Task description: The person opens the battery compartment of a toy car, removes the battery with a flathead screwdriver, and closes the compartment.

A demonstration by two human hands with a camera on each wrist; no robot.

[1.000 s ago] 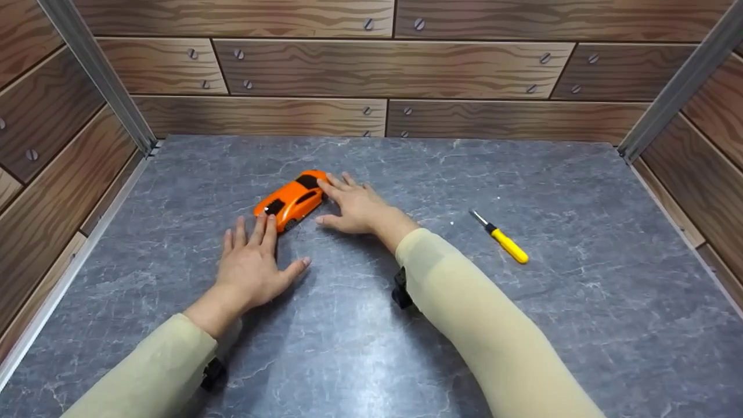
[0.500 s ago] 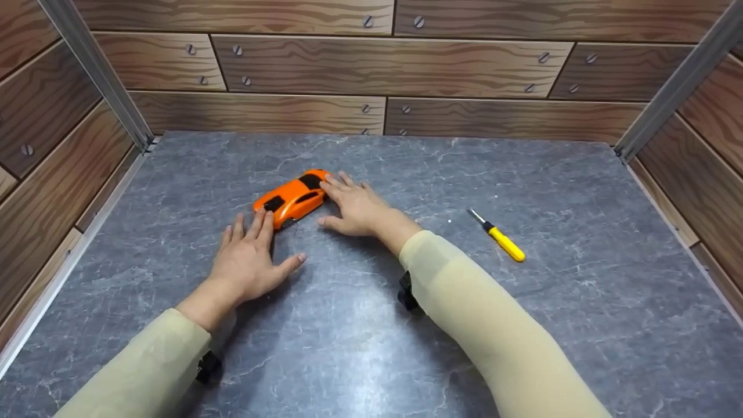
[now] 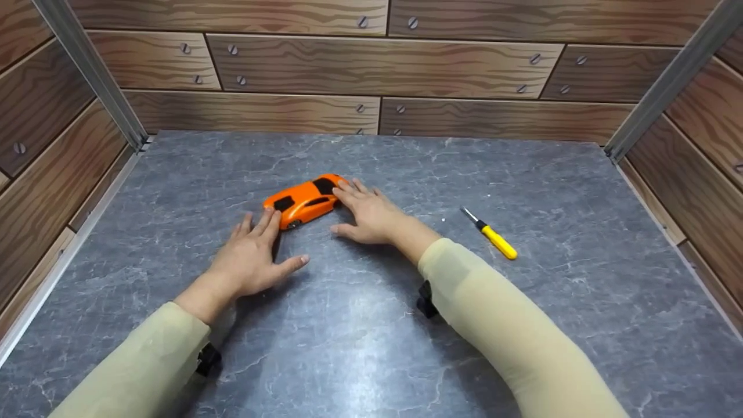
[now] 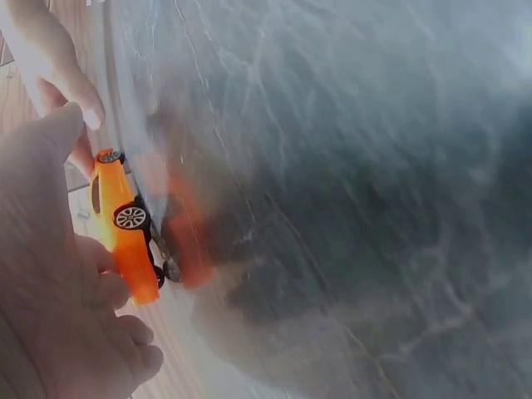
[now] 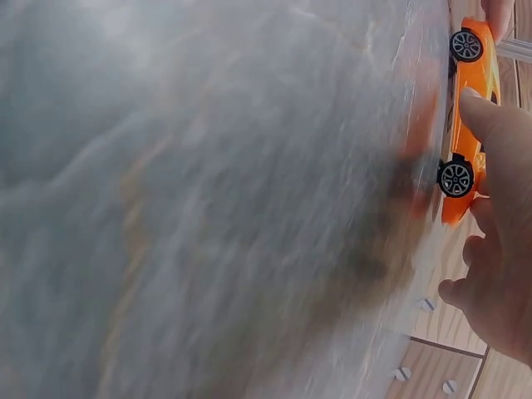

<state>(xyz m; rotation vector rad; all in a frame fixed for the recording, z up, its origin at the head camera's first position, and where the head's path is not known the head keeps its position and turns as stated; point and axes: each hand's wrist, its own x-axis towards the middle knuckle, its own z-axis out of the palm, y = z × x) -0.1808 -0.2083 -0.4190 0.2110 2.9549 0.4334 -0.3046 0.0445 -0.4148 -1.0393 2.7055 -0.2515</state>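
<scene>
An orange toy car point(image 3: 299, 200) with black windows stands on the grey marbled table, left of centre in the head view. My left hand point(image 3: 246, 261) lies at the car's left end, its straight fingertips touching that end and its thumb spread away. At the opposite end, the extended fingers of my right hand point(image 3: 371, 215) touch the car's right end. In the left wrist view the car's spoked wheels point(image 4: 131, 218) show beside the left hand. The right wrist view shows the car point(image 5: 470, 125) upright on its wheels, partly covered by the right hand point(image 5: 507, 216).
A yellow-handled screwdriver point(image 3: 496, 239) with a black collar lies to the right of the right hand, its metal tip pointing away to the back left. Wood-patterned walls point(image 3: 377, 64) enclose the table point(image 3: 371, 348) at the back and sides. Small white specks lie near the screwdriver.
The toy car has shifted slightly to the right and turned a little, with both hands still at its ends. The right hand has moved right with it. The head view has shifted slightly.
</scene>
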